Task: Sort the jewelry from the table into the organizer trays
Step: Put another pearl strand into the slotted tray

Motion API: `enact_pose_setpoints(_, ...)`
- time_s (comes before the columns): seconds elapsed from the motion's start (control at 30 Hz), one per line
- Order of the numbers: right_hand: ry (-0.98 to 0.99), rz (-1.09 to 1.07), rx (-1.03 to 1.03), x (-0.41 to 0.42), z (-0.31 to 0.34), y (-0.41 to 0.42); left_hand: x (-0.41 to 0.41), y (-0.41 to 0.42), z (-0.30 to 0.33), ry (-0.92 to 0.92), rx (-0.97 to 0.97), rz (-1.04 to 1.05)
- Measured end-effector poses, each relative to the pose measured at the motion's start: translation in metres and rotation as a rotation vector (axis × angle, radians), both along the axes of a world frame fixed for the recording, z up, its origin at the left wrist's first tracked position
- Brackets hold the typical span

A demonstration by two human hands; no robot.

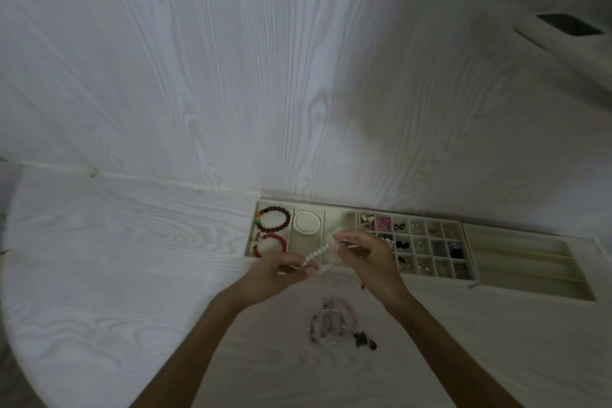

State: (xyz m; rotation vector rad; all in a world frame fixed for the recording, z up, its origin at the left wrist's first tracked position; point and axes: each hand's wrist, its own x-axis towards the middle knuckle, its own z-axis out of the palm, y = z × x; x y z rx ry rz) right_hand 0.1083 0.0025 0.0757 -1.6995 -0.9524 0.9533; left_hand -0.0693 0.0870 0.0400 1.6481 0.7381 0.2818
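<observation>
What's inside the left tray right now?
The left tray holds a dark brown bracelet and a red bracelet in its left section, a coiled pearl strand in the middle. The right section's near end is hidden behind both hands.

I see the table [116, 258] bare to the left & far-left, open passage there. Near centre, a jewelry pile [337, 321] sits btwn the forearms, blocking a straight low path. Far side: three trays in a row vs the wall [265, 60], no room behind. Bracelet tray [253, 235] left, its right compartment open; grid tray [472, 272] mid, cells mostly filled; slotted tray [530, 262] right. Both hands, left hand [278, 272] & right hand [367, 255], hover over the tray edge, w/ a pearl strand [319, 257] stretched btwn them.
</observation>
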Motion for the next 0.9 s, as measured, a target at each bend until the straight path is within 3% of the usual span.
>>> enact_pose_setpoints(0.1, -0.044, 0.023, -0.025, 0.004, -0.009, 0.023, 0.003, 0.023, -0.01, 0.09, 0.109, 0.071)
enact_pose_setpoints(0.3, -0.259, 0.104, -0.139, 0.009, -0.048, 0.058, 0.016, 0.04, -0.028, 0.589, 0.427, 0.19)
enact_pose_setpoints(0.6, -0.747, 0.346, -0.125, 0.014, -0.062, 0.073, 0.028, 0.043, -0.033, 0.705, 0.799, 0.03)
enact_pose_setpoints(0.77, -1.012, 0.419, -0.039, 0.016, -0.062, 0.079, 0.03, 0.045, -0.036, 0.793, 0.897, -0.01)
enact_pose_setpoints(0.9, -1.084, 0.458, -0.035, 0.015, -0.062, 0.08, 0.029, 0.046, -0.033, 0.756, 0.934, -0.004)
